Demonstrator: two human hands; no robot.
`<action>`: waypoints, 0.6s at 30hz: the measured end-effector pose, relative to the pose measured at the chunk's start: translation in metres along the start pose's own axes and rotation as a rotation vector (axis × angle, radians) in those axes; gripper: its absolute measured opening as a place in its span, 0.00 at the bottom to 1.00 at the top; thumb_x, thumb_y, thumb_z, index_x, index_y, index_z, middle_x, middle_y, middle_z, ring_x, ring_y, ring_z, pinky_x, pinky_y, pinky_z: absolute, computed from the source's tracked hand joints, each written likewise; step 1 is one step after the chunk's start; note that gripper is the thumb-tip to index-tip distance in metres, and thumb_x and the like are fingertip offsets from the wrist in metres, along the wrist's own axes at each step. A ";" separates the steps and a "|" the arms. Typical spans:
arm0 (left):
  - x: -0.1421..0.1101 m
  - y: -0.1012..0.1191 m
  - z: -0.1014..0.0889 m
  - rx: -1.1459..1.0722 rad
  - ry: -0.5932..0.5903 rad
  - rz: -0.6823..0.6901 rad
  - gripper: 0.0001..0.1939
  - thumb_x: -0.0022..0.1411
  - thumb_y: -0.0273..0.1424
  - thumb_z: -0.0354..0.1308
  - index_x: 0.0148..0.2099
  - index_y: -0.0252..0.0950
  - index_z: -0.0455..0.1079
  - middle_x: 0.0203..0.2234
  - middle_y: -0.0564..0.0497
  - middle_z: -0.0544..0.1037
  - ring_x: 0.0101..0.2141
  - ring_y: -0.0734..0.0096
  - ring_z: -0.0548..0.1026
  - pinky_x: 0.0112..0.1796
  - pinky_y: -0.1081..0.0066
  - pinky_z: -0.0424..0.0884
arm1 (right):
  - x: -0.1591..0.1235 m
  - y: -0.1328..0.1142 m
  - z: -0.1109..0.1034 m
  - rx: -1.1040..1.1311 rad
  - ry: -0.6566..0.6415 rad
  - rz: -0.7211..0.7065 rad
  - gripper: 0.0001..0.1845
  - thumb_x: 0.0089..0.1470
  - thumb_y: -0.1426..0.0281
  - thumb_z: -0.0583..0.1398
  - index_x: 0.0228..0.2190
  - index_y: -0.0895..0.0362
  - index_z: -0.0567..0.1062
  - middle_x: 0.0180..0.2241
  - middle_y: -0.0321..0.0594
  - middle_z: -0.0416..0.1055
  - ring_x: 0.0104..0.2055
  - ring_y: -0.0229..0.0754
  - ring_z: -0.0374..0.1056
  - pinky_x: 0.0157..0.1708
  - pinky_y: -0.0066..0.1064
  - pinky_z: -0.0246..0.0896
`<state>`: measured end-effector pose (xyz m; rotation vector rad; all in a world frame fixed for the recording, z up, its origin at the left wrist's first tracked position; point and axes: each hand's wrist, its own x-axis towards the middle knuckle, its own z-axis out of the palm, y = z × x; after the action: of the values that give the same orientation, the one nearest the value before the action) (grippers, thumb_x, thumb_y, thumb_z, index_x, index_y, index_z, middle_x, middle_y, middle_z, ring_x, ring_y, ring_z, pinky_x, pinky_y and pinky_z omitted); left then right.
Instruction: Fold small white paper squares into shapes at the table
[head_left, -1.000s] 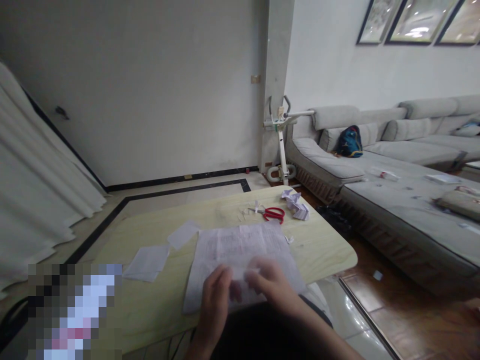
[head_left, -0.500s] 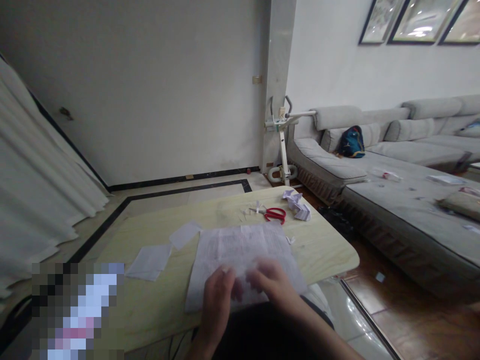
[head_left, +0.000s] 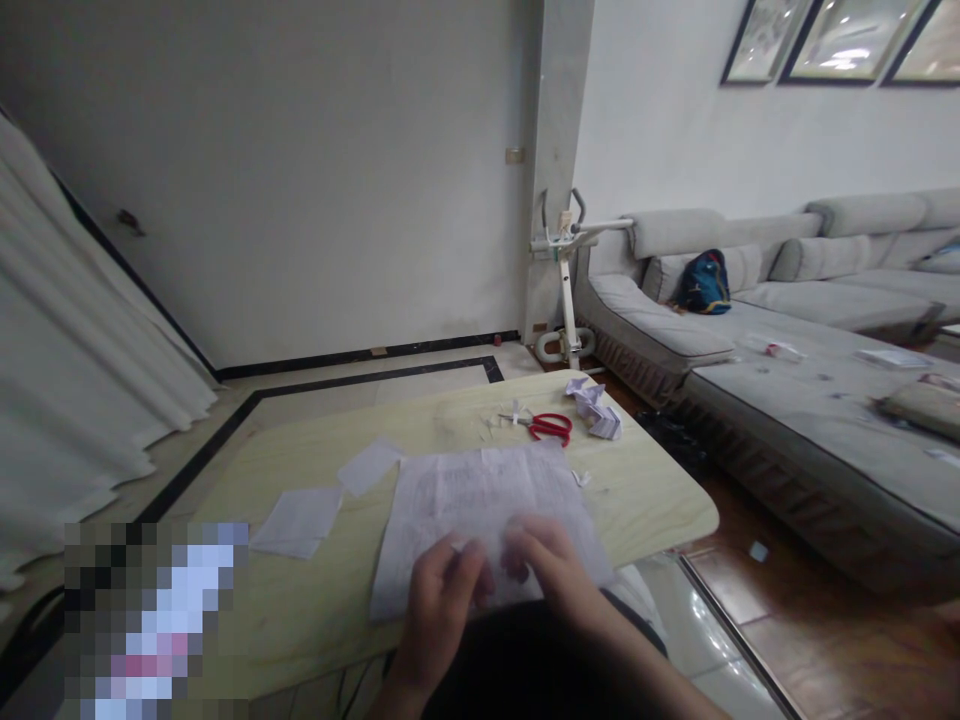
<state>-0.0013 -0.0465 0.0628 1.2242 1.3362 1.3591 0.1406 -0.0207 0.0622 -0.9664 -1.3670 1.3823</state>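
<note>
A large creased sheet of printed paper (head_left: 480, 485) lies flat at the near edge of the table. Above its lower part, my left hand (head_left: 448, 585) has its fingers bent and pinched together, with a tiny white bit showing at the fingertips, too small to name. Facing it a short distance away is my right hand (head_left: 546, 560). Its fingers are curled inward and slightly blurred, and what they hold, if anything, is hidden. Past the sheet lie red-handled scissors (head_left: 551, 428). Folded paper pieces (head_left: 596, 408) sit at the table's far right corner.
Two small paper sheets (head_left: 298, 522) lie left on the pale wooden table (head_left: 660, 500). Paper scraps (head_left: 581, 479) are by the big sheet. A grey sofa (head_left: 795, 440) with a blue backpack (head_left: 705, 282) stands right, and a white exercise machine (head_left: 568, 290) behind.
My left hand has turned slightly, its fingertips shifting a little to the right. My right hand's fingers have curled in more. The sheet and scissors stay where they were.
</note>
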 end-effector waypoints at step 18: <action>0.020 -0.021 -0.020 0.541 -0.190 0.563 0.09 0.64 0.34 0.57 0.45 0.42 0.75 0.35 0.49 0.81 0.35 0.65 0.78 0.40 0.67 0.75 | 0.002 0.004 -0.014 -0.469 0.015 -0.226 0.18 0.56 0.62 0.59 0.19 0.57 0.66 0.20 0.32 0.60 0.25 0.36 0.57 0.26 0.27 0.53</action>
<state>-0.0255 -0.0283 0.0447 2.1650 1.3160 1.2281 0.1529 -0.0149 0.0576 -1.0761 -1.7731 0.8998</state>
